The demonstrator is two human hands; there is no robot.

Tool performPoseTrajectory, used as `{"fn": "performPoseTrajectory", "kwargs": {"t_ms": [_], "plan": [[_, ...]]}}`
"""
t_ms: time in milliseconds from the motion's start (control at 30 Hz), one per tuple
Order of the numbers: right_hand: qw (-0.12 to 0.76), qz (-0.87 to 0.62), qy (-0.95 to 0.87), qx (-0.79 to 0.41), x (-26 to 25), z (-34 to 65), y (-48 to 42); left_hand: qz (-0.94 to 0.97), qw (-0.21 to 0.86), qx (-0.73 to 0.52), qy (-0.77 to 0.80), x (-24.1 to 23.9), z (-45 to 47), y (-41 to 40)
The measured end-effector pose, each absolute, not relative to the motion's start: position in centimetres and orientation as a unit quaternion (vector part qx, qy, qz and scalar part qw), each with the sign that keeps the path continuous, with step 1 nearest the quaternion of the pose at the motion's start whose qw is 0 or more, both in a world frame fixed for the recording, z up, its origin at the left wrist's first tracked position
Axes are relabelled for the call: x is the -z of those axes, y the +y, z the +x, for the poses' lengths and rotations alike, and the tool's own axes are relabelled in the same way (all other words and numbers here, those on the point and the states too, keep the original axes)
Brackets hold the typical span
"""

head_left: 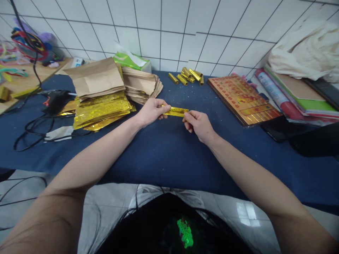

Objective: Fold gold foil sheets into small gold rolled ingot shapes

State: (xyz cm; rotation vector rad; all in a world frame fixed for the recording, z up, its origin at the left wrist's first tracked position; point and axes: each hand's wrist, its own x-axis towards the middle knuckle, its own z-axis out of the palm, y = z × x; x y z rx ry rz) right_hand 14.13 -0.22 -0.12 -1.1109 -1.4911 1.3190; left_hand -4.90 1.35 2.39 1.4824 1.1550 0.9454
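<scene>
Both hands hold one narrow folded strip of gold foil paper (177, 112) a little above the blue table cover (164, 151). My left hand (151, 111) pinches its left end, fingers curled around it. My right hand (198, 124) grips its right end, fingers closed. A stack of gold foil sheets (102, 111) lies just left of my left hand, with brown paper sheets (96, 77) on top of it. Several finished gold rolls (186, 77) lie at the back of the table near the wall.
A second pile of brown paper (143, 86) and a green packet (129, 60) sit behind the stack. A gold-and-red printed board (243, 98) lies at right, beside books and a white cloth (304, 49). A black glue gun (55, 100) with cables lies at left.
</scene>
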Motion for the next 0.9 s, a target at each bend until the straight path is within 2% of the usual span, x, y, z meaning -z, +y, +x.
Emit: {"fn": "performPoseTrajectory", "kwargs": {"t_ms": [467,900], "plan": [[0.453,-0.434,-0.626,-0.463,0.6,14.2,0.1,0.633,0.544,-0.304,0.460,-2.1,-4.6,0.7],[0.427,-0.441,-0.630,-0.475,0.8,14.3,-0.1,0.659,0.513,-0.331,0.440,-2.6,-4.4,0.3]]}}
